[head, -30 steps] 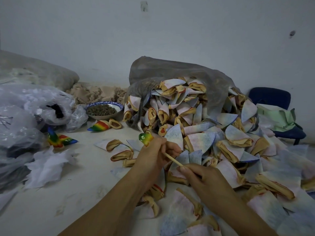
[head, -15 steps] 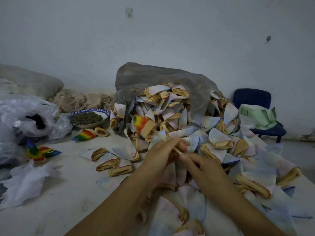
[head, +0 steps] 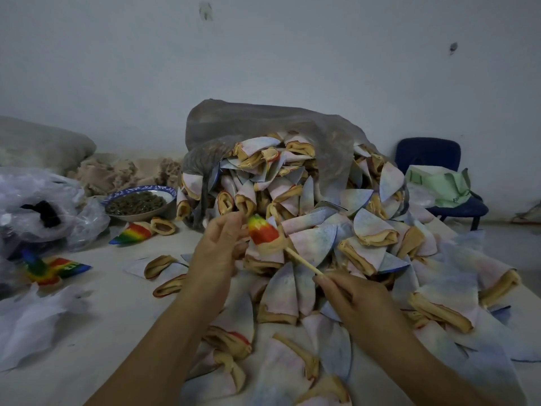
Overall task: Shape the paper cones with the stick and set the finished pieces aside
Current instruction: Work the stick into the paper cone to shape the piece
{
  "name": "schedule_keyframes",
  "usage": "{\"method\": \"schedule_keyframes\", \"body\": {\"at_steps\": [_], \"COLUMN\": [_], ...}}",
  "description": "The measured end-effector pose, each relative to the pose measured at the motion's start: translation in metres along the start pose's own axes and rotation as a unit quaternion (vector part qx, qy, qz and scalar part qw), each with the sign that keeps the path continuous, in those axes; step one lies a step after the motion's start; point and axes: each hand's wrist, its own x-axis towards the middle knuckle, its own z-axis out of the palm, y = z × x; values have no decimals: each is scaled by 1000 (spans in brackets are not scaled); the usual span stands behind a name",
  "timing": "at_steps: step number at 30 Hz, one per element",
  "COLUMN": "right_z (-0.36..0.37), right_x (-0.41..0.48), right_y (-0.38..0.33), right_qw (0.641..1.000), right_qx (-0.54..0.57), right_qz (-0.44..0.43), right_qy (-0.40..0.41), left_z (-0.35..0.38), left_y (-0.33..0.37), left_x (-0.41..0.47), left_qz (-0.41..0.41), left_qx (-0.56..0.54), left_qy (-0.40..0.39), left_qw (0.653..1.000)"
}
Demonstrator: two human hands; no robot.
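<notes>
Far left: clear plastic bags (head: 35, 200) bunched on the worktop (head: 102, 317), with crumpled white paper (head: 32, 317) in front of them. Two rainbow pieces (head: 55, 269) lie flat beside the bags. A third rainbow piece (head: 133, 233) lies further back, pointed end to the left, with a tan ring just beside it.

Behind that, a blue-rimmed bowl (head: 137, 189) holds dark bits. Tan fluff (head: 117, 171) is heaped against the wall.

Centre: left hand (head: 216, 250) raised, back of the hand toward the camera. Its grip is curled in against the left side of the cone (head: 263, 234), near the pointed end; how the thumb lies is hidden. The cone is off the worktop, held in front of the heap. Its tip points up and left, green-yellow at the tip, then orange and red, with a tan rim at the open end.

The stick (head: 304, 263) goes into that open end and slants down to the right. Right hand (head: 354, 297) has its grip pinched on the stick's lower end, fingers curled.

Behind and right: a heap (head: 322, 230) of pale folded pieces with tan edges spills from a grey sack (head: 263, 124) across the worktop, reaching under both forearms.

Far right: a dark blue chair (head: 427, 153) by the wall, with a green bag (head: 439, 186) on its seat.
</notes>
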Motion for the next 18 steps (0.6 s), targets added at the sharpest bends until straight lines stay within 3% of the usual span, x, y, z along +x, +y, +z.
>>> {"method": "schedule_keyframes", "body": {"at_steps": [4, 12, 15, 18], "right_z": [6, 14, 15, 20], "right_x": [-1, -5, -4, -4], "right_y": [-3, -6, -8, -11], "right_qw": [997, 992, 996, 996], "right_qx": [-70, -111, -75, -66], "right_qz": [-24, -22, -7, -5], "right_qy": [-26, -52, -47, -55], "left_z": [8, 7, 2, 6], "left_y": [-6, 5, 7, 5], "left_x": [-12, -19, -17, -20], "left_qz": [-15, -84, -80, -66], "left_qx": [-84, -326, -347, -312], "left_qy": [-44, 12, 36, 20], "left_qw": [995, 942, 934, 948]}}
